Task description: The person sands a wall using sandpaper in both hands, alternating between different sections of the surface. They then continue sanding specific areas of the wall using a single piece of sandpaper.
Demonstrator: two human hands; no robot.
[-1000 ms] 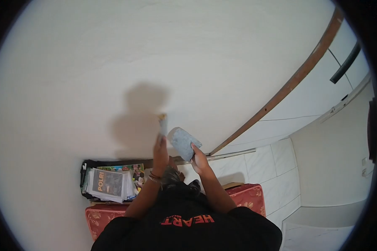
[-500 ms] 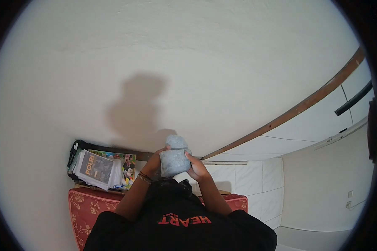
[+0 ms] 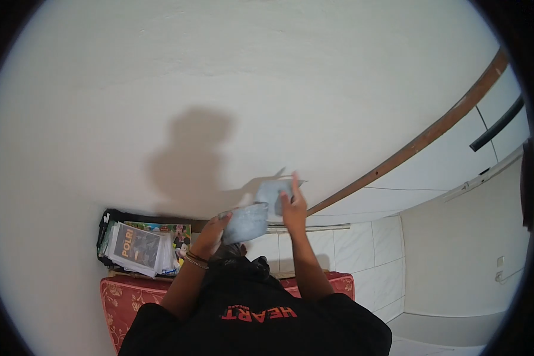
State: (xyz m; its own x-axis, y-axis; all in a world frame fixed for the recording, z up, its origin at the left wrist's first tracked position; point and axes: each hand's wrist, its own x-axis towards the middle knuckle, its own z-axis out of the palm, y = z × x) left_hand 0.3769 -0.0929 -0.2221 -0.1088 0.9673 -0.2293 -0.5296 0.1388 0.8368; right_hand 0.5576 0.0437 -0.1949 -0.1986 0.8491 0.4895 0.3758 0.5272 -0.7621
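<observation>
A pale blue-grey soft bundle (image 3: pixel 245 223) is in front of my chest, its exact kind not clear. My left hand (image 3: pixel 212 232) grips its left side, thumb on top, with bracelets at that wrist. A loose part of the same pale material, like a flap (image 3: pixel 273 194), extends up and to the right from the bundle. My right hand (image 3: pixel 293 204) pinches this flap at its right edge, with one finger pointing up. A dark object (image 3: pixel 258 267) lies below the bundle, against the black shirt.
A black-edged box (image 3: pixel 108 222) at left holds papers, a "POLRI" book (image 3: pixel 137 244) and a cartoon-covered book (image 3: pixel 180 234). Beneath is a red floral mattress (image 3: pixel 127 296). A pale wall rises ahead; a wooden strip (image 3: pixel 409 151) crosses at right above white tiles (image 3: pixel 353 252).
My right hand has moved up and right from the bundle's side, drawing the flap out and away. My left hand has shifted slightly left and still holds the bundle, now tilted.
</observation>
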